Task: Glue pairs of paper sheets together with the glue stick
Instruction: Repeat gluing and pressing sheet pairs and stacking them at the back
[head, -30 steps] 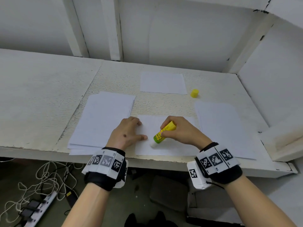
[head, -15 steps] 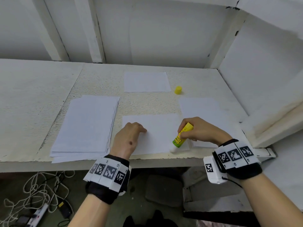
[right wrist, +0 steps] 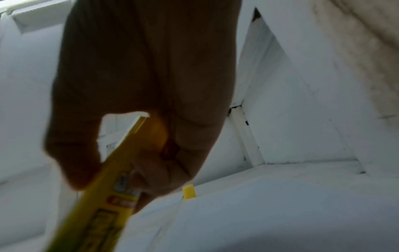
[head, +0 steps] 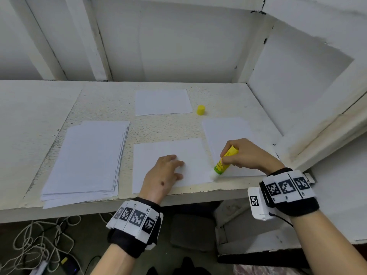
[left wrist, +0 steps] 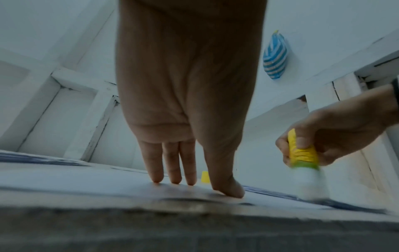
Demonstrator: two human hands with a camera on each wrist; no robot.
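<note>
A white sheet point(head: 168, 153) lies in front of me on the bench. My left hand point(head: 164, 173) presses it flat with straight fingers point(left wrist: 172, 172). My right hand point(head: 246, 155) grips the yellow and green glue stick point(head: 225, 161) point(left wrist: 302, 153) point(right wrist: 112, 196), tilted, with its white tip at the sheet's near right corner. The yellow cap point(head: 200, 110) point(left wrist: 205, 177) point(right wrist: 189, 191) stands apart at the back. Another sheet point(head: 226, 130) lies under my right hand.
A stack of white paper point(head: 87, 157) lies to the left. A single sheet point(head: 162, 102) rests at the back. White walls close the bench at the back and right. Cables and a power strip point(head: 37, 253) lie on the floor below.
My right hand has carried the glue stick rightwards along the sheet's near edge to its right corner. My left hand stays pressed on the sheet. The head view has shifted.
</note>
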